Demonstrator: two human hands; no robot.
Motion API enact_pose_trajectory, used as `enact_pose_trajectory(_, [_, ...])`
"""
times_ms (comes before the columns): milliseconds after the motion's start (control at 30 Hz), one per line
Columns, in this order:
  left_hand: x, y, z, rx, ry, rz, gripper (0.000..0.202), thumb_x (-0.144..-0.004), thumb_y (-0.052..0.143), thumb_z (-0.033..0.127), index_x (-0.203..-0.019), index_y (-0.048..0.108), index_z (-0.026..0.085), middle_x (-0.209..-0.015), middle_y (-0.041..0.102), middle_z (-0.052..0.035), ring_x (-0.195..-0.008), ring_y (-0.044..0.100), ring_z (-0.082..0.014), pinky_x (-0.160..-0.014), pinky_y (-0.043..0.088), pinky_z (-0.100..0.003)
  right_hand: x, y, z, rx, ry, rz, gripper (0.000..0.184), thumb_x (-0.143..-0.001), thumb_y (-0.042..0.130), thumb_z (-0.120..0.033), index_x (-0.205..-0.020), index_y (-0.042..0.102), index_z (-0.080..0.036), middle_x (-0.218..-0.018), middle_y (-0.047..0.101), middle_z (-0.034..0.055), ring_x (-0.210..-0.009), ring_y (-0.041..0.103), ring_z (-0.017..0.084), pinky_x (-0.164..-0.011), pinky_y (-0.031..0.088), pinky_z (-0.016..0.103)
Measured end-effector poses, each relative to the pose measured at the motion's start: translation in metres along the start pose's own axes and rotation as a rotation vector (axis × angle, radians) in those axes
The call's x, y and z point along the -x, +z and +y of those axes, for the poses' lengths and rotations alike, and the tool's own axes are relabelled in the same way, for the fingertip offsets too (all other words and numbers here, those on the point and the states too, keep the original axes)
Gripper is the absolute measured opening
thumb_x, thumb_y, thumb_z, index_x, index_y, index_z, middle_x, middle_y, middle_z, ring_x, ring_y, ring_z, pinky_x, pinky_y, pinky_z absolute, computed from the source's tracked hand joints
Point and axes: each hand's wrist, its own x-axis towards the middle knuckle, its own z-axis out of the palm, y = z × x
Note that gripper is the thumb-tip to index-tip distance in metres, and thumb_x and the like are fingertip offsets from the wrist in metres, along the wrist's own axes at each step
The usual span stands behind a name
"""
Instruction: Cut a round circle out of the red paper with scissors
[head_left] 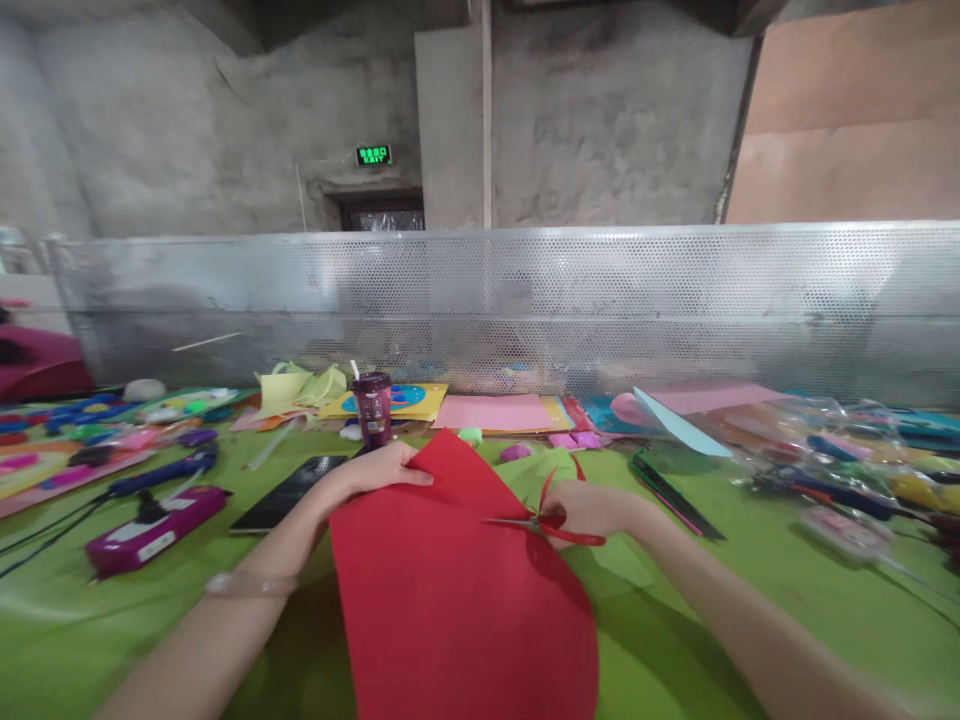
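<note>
A large red paper sheet (pixel 457 600) is held up above the green tabletop, its right edge cut in a curve. My left hand (pixel 386 468) grips its upper left edge, thumb on the near face and the other fingers hidden behind. In my right hand (pixel 576 508) is a pair of scissors (pixel 536 523) with red handles, at the sheet's right edge. One blade lies across the near face of the red paper, pointing left. Under and behind the right hand lies light green paper (pixel 622 560).
A lidded purple cup (pixel 373 410) with a straw stands behind my left hand. Left of the sheet are a dark flat tablet-like object (pixel 289 495) and a purple power strip (pixel 157 530). Plastic-wrapped craft supplies (pixel 847 450) lie at right. A perforated metal barrier (pixel 495 300) borders the table's back.
</note>
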Motion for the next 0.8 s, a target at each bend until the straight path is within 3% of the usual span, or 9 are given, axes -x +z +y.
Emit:
enact_pose_trajectory(167, [-0.001,0.0,0.0,0.029,-0.007,-0.016,0.037,-0.068,0.062,0.047,-0.089,0.068,0.017,-0.092,0.069,-0.0044,-0.08,0.063,-0.0244,-0.068,0.047,-0.029,0.004,-0.002,-0.003,-0.057,0.053,-0.072,0.012,-0.066,0.052,-0.022,-0.055,0.05,-0.016,-0.047,0.042,-0.0045,-0.045,0.042,0.008,-0.044,0.031,0.02])
enact_pose_trajectory(333, [-0.001,0.001,0.002,0.055,0.004,-0.026,0.035,-0.069,0.062,0.045,-0.09,0.068,0.018,-0.093,0.069,-0.0045,-0.082,0.063,-0.0252,-0.069,0.047,-0.03,0.002,-0.002,-0.009,0.003,-0.011,-0.036,0.011,-0.064,0.055,-0.023,-0.057,0.052,-0.016,-0.05,0.042,-0.0045,-0.047,0.039,0.008,-0.044,0.027,0.02])
enact_pose_trajectory(800, [-0.001,0.003,0.006,0.056,0.011,-0.026,0.037,-0.069,0.062,0.045,-0.094,0.067,0.018,-0.096,0.068,-0.0041,-0.084,0.062,-0.0253,-0.069,0.047,-0.029,0.001,-0.005,-0.018,0.011,0.032,-0.033,0.015,-0.063,0.057,-0.023,-0.055,0.047,-0.016,-0.048,0.042,-0.0046,-0.045,0.037,0.008,-0.042,0.025,0.02])
